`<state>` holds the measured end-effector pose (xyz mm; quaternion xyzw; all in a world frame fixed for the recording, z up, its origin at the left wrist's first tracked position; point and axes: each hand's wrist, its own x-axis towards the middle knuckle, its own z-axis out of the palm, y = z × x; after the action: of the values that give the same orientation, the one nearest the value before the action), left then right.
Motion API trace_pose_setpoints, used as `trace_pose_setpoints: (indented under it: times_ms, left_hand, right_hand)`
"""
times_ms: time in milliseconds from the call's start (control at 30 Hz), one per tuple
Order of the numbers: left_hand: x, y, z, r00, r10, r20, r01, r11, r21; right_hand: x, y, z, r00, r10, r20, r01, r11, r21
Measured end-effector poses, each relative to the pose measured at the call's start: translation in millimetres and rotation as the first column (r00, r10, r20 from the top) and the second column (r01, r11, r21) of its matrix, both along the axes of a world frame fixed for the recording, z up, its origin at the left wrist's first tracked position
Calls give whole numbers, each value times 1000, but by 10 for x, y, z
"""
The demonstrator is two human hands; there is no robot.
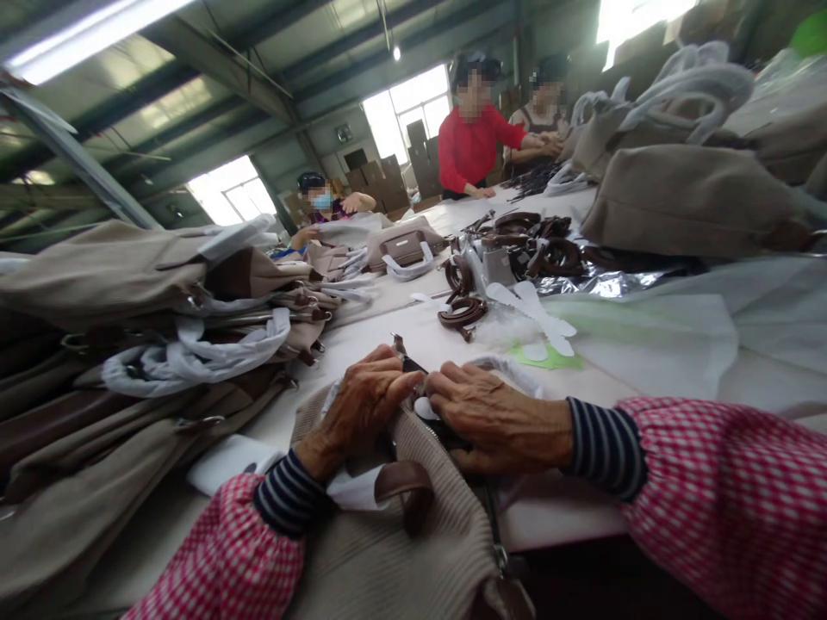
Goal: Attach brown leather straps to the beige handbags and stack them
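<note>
A beige ribbed handbag with brown trim lies in front of me, its zipper running along the top. At its far end, my left hand is closed on the edge, fingers bent and thumb pointing toward the other hand. My right hand is closed on the same end from the right, fingertips curled in beside the zipper. A small white piece shows between the hands. Just beyond the fingers a dark tab with a metal clip sticks up. One brown handle, partly wrapped in white, arches over the bag.
Stacked beige bags with wrapped handles crowd the left. Coiled brown straps and white cutouts lie ahead on the white table. More bags are piled at right, near translucent sheeting. Several co-workers stand or sit beyond.
</note>
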<state>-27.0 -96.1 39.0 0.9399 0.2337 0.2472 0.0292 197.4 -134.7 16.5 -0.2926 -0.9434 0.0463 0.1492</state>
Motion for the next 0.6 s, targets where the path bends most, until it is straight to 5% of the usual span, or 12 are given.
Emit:
trace_pose_setpoints:
  times_ms: [167,267,400,600]
  left_hand:
    - [13,31,-12,1000,4,21,-4,1000,1]
    - [-41,41,-25,994,25,106,-24,1000,-7]
    - [-91,8,43,969,86,231,-80,996,-33]
    - [109,61,307,999,-6,47,7,999,-31]
  right_hand:
    - [51,49,113,971,-87,-222,65,992,-104]
    - [-76,113,145,939,-90,-332,76,996,-56]
    - [-343,193,-120,964,69,-258,-74,997,-8]
    - [-349,217,-369,952,195,-238,-192,981,35]
